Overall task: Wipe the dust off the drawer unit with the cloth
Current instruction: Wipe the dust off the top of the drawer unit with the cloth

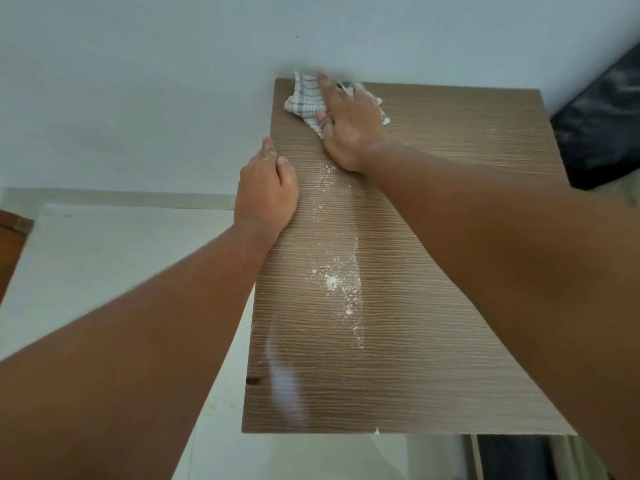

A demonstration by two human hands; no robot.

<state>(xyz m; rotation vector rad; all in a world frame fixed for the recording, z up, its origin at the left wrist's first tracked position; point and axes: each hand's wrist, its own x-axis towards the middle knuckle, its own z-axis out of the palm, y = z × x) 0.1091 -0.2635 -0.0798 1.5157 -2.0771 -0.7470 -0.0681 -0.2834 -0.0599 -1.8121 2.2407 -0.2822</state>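
Observation:
The drawer unit's brown wood-grain top (433, 237) fills the middle of the view. A trail of white dust (332, 282) runs down its left half. A white cloth with grey stripes (304, 98) lies bunched at the top's far left corner, against the wall. My right hand (349, 123) lies flat on the cloth, fingers stretched out and pressing it down. My left hand (265, 192) rests on the top's left edge, its fingers curled over the side; white dust clings to the fingertips.
A pale wall (173, 81) stands right behind the unit. A light tiled floor (104, 271) lies to the left, with a brown wooden piece (10, 244) at the far left. A black padded object (599, 123) sits to the right of the unit.

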